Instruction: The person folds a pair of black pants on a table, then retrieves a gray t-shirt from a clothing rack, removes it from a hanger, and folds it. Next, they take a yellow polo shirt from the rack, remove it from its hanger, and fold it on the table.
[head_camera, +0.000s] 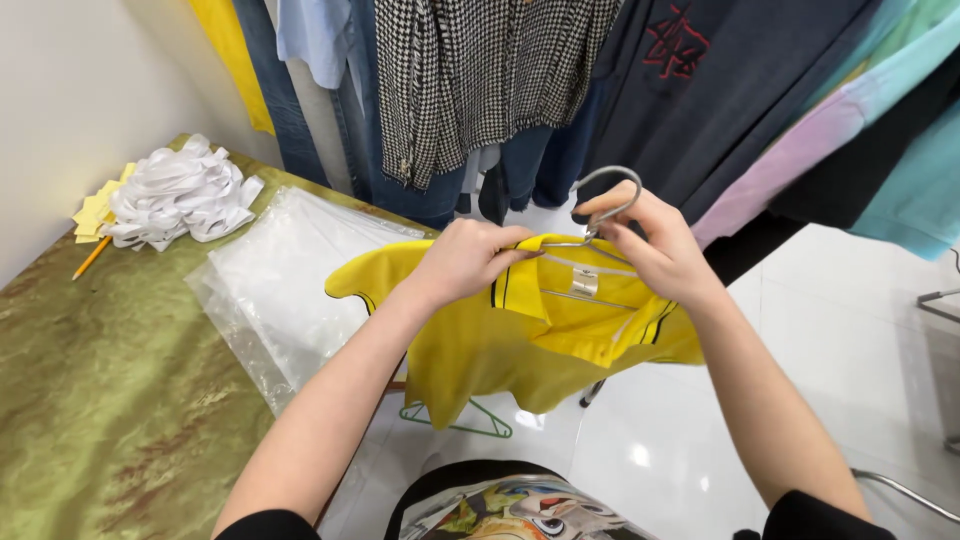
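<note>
- A yellow polo (500, 345) is held up in the air in front of the person, just off the bench (110, 400) edge and above the white floor (830, 330).
- The polo is hung on a wire hanger (610, 205); the hook rises above the collar, and the wire runs along inside the neck.
- The left hand (465, 262) is closed on the polo's shoulder and collar at the left, the cloth pinched between thumb and fingers.
- The right hand (655, 245) is closed around the base of the hook, with a finger threaded through the hook's loop.
- The collar is trimmed with dark stripes, and a small white label is seen inside the neck.
- One sleeve is spread to the left over the bench edge; the body of the polo hangs down below both hands.
- A stack of clear bags (285, 280) is laid on the green bench, just beside the left sleeve.
- A heap of white strips (180, 195) is set at the far end of the bench, with yellow paper (95, 210) and a pencil (90, 258) beside it.
- A green hanger (465, 420) is seen on the floor beneath the polo.
- Clothes (480, 80) are hung on a rail behind, among them a houndstooth garment, jeans and a dark shirt.
</note>
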